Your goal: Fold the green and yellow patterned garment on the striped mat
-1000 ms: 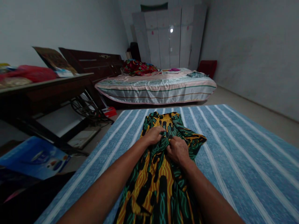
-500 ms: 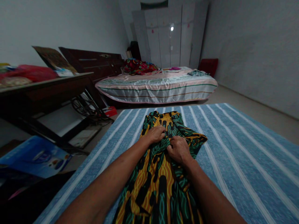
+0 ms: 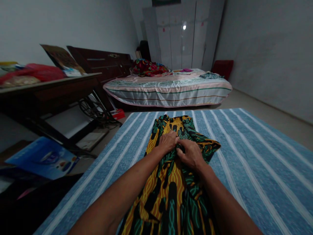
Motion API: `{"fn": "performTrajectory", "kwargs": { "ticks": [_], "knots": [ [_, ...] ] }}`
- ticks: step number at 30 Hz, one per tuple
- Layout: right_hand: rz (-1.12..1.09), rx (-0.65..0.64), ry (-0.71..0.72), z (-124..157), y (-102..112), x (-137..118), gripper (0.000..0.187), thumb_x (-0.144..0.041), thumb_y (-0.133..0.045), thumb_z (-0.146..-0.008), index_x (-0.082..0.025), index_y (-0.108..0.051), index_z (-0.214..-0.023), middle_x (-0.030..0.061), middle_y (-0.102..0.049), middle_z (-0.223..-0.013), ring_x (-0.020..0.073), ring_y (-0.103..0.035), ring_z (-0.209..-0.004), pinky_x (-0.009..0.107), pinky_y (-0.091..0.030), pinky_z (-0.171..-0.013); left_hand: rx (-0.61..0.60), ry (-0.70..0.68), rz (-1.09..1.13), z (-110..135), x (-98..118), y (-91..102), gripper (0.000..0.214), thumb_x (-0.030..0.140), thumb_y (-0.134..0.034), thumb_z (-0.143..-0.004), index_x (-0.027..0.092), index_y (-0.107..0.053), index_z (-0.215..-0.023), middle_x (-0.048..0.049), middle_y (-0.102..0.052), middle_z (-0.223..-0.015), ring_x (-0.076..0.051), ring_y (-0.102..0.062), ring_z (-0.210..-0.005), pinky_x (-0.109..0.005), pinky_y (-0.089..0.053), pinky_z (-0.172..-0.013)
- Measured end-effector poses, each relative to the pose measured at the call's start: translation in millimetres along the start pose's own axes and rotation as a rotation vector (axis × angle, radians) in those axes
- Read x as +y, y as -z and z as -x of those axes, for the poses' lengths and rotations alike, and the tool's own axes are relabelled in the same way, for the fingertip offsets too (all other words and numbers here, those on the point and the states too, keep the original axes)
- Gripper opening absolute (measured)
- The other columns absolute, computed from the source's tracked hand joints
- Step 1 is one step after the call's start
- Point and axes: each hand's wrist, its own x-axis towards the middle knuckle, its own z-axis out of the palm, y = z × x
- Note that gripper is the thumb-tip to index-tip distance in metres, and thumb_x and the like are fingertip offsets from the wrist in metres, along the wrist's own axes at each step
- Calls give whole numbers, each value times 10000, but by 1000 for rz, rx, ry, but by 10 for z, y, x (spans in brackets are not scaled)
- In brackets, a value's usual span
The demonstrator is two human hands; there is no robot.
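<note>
A patterned garment [image 3: 171, 192] in orange, green and black lies lengthwise on a blue sheet with white stripes [image 3: 244, 156]. My left hand [image 3: 167, 142] and my right hand [image 3: 192, 154] sit close together near the garment's far end. Both have their fingers curled and pinch a fold of the cloth between them. Both forearms reach out over the garment from the near edge.
A dark wooden table [image 3: 49, 91] with red bags stands at the left, a blue box [image 3: 42, 158] on the floor beside it. A second bed [image 3: 168, 89] with clothes on it lies ahead, grey wardrobes [image 3: 183, 39] behind it.
Both hands have drawn slightly closer together on the fold of the garment. The view has shifted a little to the left.
</note>
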Motion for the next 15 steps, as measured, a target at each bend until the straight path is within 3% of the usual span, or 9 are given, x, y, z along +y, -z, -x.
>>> {"fn": "performTrajectory", "kwargs": {
  "ticks": [5,10,15],
  "knots": [
    [195,-145,-48,10,-43,-21,200,-202,-450,-829,-185,-648,-812,66,-630,-884,195,-537,-886,299,-323,-774,34,-13,19,-4,-28,-42,277,350,-353,-922,202,-582,-970,-51,-608,-1026,-197,-611,-895,-300,-461,-771],
    [247,-148,-100,14,-34,-2,195,-188,-452,-817,-180,-647,-801,78,-616,-895,205,-519,-895,311,-313,-761,49,-79,158,27,-150,-31,232,237,-365,-904,193,-593,-899,-39,-617,-953,-174,-597,-890,-289,-461,-813],
    [238,-129,-109,26,-37,-2,181,-156,-457,-788,-173,-635,-815,75,-611,-899,202,-513,-895,304,-314,-768,181,-175,323,264,-331,9,152,150,-450,-816,173,-583,-886,-69,-602,-1018,-180,-560,-1003,-289,-438,-896]
  ]
}}
